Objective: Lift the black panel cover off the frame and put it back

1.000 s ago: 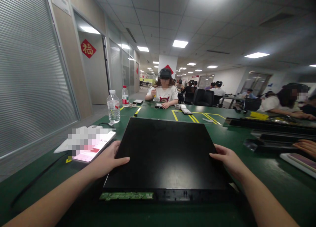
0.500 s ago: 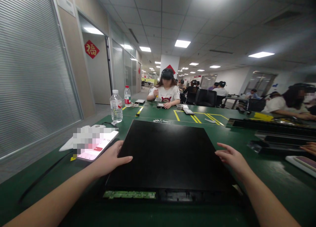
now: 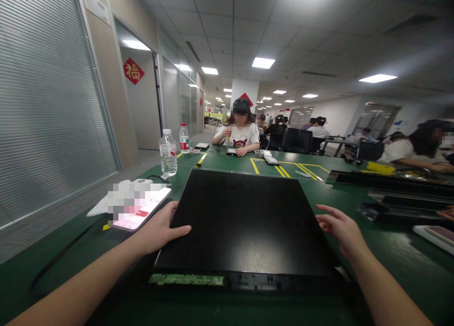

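A large black panel [image 3: 244, 222] lies in front of me over the green table [image 3: 386, 278], with a green circuit strip [image 3: 187, 279] along its near edge. My left hand [image 3: 161, 229] grips the panel's left edge, thumb on top and the other fingers partly hidden beside it. At the right edge, my right hand [image 3: 338, 226] has its fingers spread and holds nothing; whether a fingertip touches the edge is unclear.
On the left are a lit phone [image 3: 144, 210], a clear bottle [image 3: 168, 153] and a black cable [image 3: 67, 250]. Dark frame parts [image 3: 400, 207] lie on the right, near a pale device [image 3: 432, 238]. A person [image 3: 241, 132] sits across the table.
The panel's far and right edges have shifted, its far edge slightly higher, and a bright reflection now shows on it. My right hand has moved slightly right. My left hand keeps its hold.
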### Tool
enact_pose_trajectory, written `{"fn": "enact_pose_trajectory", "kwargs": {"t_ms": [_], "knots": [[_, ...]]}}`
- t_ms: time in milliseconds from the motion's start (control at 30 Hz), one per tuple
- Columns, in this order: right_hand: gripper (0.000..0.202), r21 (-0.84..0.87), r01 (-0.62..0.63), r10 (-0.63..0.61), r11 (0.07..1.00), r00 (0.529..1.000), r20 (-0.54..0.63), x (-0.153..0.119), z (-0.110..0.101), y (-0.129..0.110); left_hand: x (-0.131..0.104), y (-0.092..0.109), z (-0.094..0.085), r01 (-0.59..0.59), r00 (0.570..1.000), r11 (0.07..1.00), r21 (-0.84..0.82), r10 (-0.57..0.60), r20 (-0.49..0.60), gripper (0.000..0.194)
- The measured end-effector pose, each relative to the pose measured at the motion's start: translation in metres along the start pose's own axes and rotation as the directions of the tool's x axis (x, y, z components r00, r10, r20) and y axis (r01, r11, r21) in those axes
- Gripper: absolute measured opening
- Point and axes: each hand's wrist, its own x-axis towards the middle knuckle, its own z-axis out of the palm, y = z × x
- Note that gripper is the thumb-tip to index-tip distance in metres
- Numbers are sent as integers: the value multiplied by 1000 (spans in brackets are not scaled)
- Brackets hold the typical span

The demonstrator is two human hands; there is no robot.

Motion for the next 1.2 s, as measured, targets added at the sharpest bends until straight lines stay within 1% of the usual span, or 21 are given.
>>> {"fn": "enact_pose_trajectory", "kwargs": {"t_ms": [233,333,400,533,633,700,800,900,1000,1200], "knots": [[42,-30,22,-22,999,999,-29,-3,1,-3,-2,2,1,4,1000,999,38,-4,-5,62],[43,-33,25,-27,999,999,-38,-3,1,-3,-2,4,0,-17,1000,998,67,17,-9,65],[44,-30,21,-23,999,999,-36,-3,1,-3,-2,5,-1,-24,999,991,133,28,-30,68],[44,-64,27,-28,998,999,-16,-3,1,-2,-1,4,-5,-11,994,940,342,46,-96,71],[44,-112,36,-35,993,999,7,-3,3,-1,0,1,-6,-11,990,917,398,67,-126,70],[44,-144,38,-36,989,999,11,-4,4,-1,0,-1,-6,9,988,913,409,55,-143,69],[44,-195,41,-39,980,999,15,-4,5,-1,1,-3,-6,35,990,893,448,30,-137,68],[42,-237,51,-48,970,999,19,-5,4,-2,1,-2,-6,38,991,867,496,30,-128,69],[41,-258,58,-53,964,998,26,-6,4,-2,1,-1,-6,35,991,851,524,37,-125,69],[41,-284,41,-28,958,998,49,-7,4,-2,2,-5,-8,25,997,812,584,23,-76,68]]}}
